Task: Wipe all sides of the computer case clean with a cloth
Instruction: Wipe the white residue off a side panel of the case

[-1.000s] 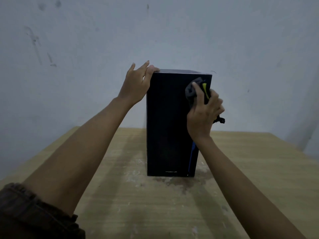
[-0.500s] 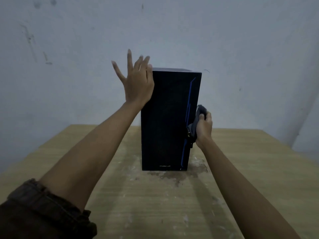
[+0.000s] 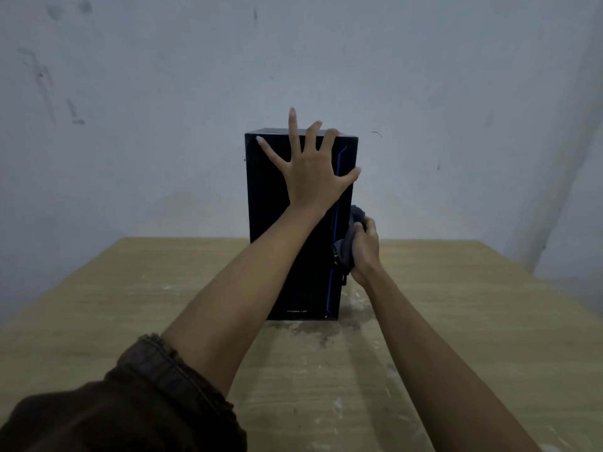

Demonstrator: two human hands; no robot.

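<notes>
The tall black computer case (image 3: 270,243) with a blue stripe stood upright mid-frame on a pale wooden table (image 3: 124,305). The left hand (image 3: 310,171) lay spread, fingers straight, on its upper front panel. Just below, the right hand (image 3: 367,252) clutched a bunched grey cloth (image 3: 346,252) against the case's right-of-frame edge at mid-height.

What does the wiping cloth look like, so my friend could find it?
Look at the wooden table, where a tall black computer case stands. At its right edge, about halfway up, the right hand grips a bunched grey cloth. It is the only soft, crumpled thing; the left hand, spread on the case front, holds nothing.
</notes>
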